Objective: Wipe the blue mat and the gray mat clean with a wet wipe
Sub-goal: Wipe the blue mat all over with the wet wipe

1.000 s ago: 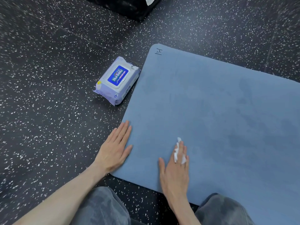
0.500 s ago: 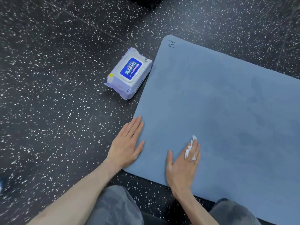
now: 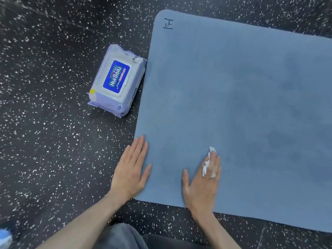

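Wiping blue mat (image 3: 233, 105) on floor: right hand (image 3: 202, 184) presses wet wipe (image 3: 208, 161) flat near front-left corner, fingers straight. Left hand (image 3: 131, 169) flat, pinning mat edge. Next: sweep outward. Gray mat unseen.

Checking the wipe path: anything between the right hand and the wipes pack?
Head view: only bare blue mat between right hand and wipes pack; left hand sits off that line.
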